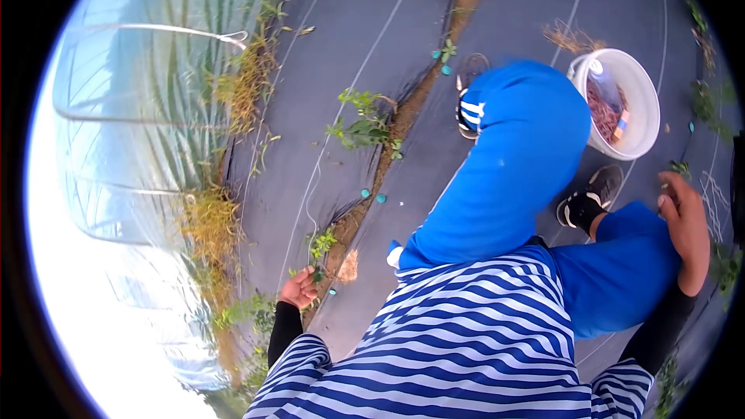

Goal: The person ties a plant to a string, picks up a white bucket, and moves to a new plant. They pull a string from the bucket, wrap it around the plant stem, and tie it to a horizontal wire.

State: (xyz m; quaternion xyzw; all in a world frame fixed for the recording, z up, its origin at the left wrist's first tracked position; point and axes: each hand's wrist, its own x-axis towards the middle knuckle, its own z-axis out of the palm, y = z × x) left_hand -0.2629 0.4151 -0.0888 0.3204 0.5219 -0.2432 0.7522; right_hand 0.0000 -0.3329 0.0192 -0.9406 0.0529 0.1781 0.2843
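My left hand [300, 289] is closed at the base of a small green plant [322, 244] beside the strip of bare soil. Its fingertips pinch at a dark green leafy part; the exact grip is too small to make out. My right hand [684, 225] hangs by my right knee, fingers apart and loosely bent, with nothing in it. Beyond that knee, a white bucket [646, 105] stands tilted in view. Inside it are reddish-brown strands [604, 112], a clear bottle [605, 85] and a small orange-and-blue item [621, 126].
Dark ground cover [310, 70] with white lines spreads around me, split by a soil strip [415, 101]. A larger leafy plant [363, 120] grows farther along it. Dry grass [209, 221] edges the plastic sheeting [140, 140] at left. White strings [712, 202] lie at right.
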